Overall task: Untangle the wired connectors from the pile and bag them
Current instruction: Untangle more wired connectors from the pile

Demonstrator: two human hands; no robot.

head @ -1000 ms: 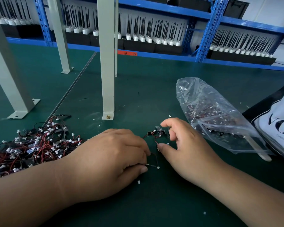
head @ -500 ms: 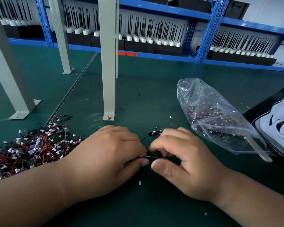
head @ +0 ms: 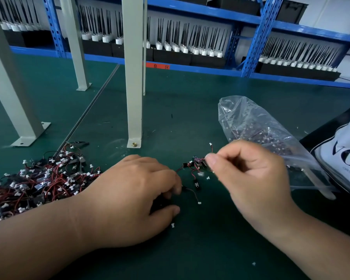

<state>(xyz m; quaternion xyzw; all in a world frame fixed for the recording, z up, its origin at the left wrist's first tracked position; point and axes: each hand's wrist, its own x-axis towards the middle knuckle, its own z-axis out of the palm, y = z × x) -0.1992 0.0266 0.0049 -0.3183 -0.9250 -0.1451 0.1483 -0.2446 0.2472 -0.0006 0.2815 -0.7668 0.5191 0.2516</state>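
A green bench mat (head: 190,118) runs back to blue racking (head: 251,37) on the far side, with grey posts (head: 132,77) bolted to it. The pile (head: 38,182) of wired connectors lies at the near left, a dense snarl of red and black leads and white plugs, just beside the left forearm. The clear bag (head: 261,130) lies on its side at the right and already holds a good many.

Between the hands sits a small clump (head: 196,166) separated from the pile. The left hand (head: 129,199) is curled knuckles-up, thumb and fingertips pinching the end of a dark lead (head: 191,191) low at the mat. The right hand (head: 251,174) pinches the clump's right edge between thumb and forefinger, the other fingers folded in.

The danger is in the pull. If the leads are crossed (too fine to trace here), drawing the hands apart would likely tighten the knot, or tear a thin wire from its plug. A loose white plug (head: 172,225) lying near the left thumb suggests how easily small parts stray. A sudden release could also flick pieces across the mat, away from the bag.
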